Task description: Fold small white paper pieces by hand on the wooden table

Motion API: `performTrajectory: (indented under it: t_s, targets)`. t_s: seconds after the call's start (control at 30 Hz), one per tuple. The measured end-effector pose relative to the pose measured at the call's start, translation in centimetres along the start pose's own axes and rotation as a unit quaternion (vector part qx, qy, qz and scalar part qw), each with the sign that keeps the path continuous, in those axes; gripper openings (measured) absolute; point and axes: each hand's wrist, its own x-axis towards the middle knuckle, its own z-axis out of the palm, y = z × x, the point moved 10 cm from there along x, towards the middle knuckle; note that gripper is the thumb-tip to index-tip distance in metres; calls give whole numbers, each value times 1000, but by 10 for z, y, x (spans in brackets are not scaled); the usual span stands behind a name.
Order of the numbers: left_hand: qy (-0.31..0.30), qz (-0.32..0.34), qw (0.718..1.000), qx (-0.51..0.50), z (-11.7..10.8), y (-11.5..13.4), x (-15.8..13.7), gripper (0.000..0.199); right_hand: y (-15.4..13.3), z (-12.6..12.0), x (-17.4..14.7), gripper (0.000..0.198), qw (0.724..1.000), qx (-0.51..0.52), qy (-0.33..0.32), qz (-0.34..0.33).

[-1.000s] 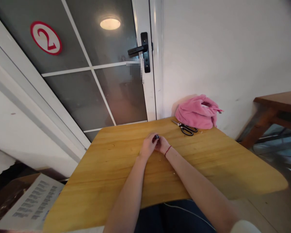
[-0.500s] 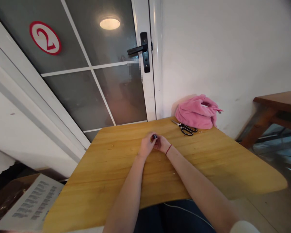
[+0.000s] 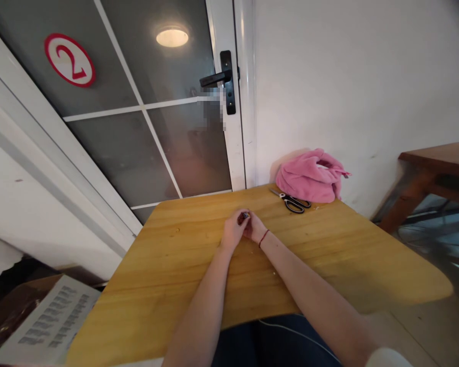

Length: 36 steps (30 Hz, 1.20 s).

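Small dark object — one piece, near-black, with a paler glint on the part that shows. Location: slightly below and right of the centre of the frame, enclosed between the fingers of the left hand and the right hand. Pose: one small portion exposed above the thumbs, remainder covered — full shape, tilt and material cannot be told.

Our left hand and right hand touch, both curled; our forearms extend forward, angled inward.
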Motion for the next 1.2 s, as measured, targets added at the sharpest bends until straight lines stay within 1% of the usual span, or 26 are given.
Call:
performTrajectory:
  t_s: [0.17, 0.3, 0.4, 0.5, 0.7, 0.8, 0.9, 1.0, 1.1, 1.2]
  targets:
    - [-4, -11, 1000, -4, 1, -2, 0, 22, 1, 0, -1, 34, 1000, -6, -2, 19]
    - [-10, -12, 1000, 11, -3, -3, 2, 23, -2, 7, -6, 38, 998, -29, -45, 29]
    - [-16, -1, 999, 28, -5, -1, 4, 24, -3, 12, -8, 37, 996, -46, -68, 33]
    - [-21, 19, 999, 32, -5, 3, 3, 26, -3, 10, -6, 34, 996, -48, -65, 32]
    - [-41, 27, 998, 24, 2, 7, 1, 28, 0, 5, 2, 32, 998, -5, -53, 29]
    - [-38, 46, 998, 14, 2, 12, 0, 27, 1, 4, 3, 31, 998, 7, -45, 31]
    - [-30, 68, 997, 3, 1, 18, 1, 26, 2, 6, 1, 29, 998, 7, -50, 38]
    - [-34, 62, 997, 10, 2, 16, 1, 26, 4, 7, 0, 29, 997, 6, -57, 48]
    - [-45, 54, 997, 21, 4, 13, 0, 26, 5, 8, 1, 30, 996, 0, -81, 48]
    - [-44, 64, 997, 27, 4, 13, 0, 26, 4, 12, 2, 30, 992, -30, -120, 34]
